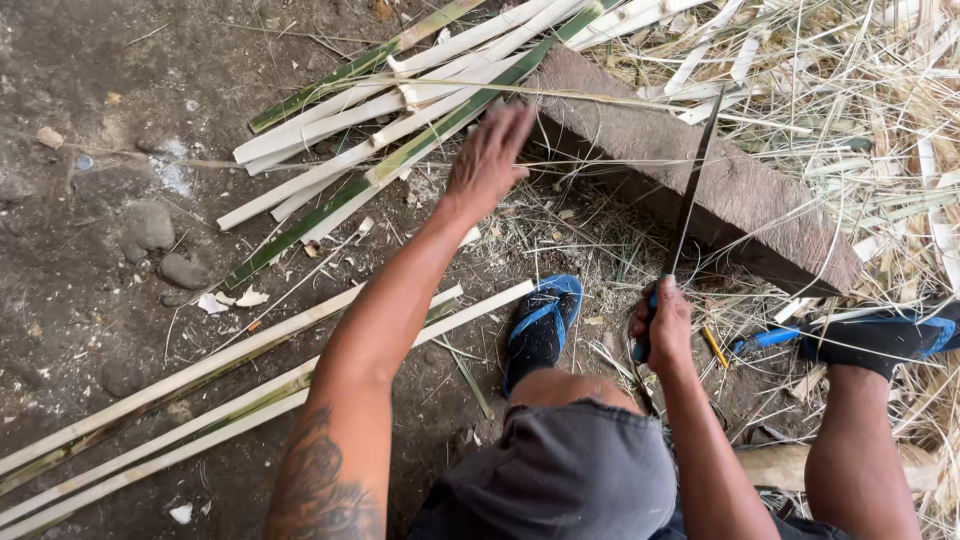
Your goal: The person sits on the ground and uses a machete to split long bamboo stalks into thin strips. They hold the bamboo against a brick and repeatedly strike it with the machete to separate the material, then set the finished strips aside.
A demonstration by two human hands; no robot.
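Reaching for a fresh strip, the left hand (488,158) spreads loose fingers over the split bamboo strips (400,130) beside the wooden block (700,170), while the right hand (662,328) clenches the upright knife (690,200).

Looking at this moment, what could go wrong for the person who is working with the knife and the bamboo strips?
1. The right hand holds a long knife blade up, close to the reaching left hand; a slip might cut it.
2. The split bamboo strips have raw edges that may cut or splinter bare fingers.
3. The foot in a blue sandal lies near the blade.
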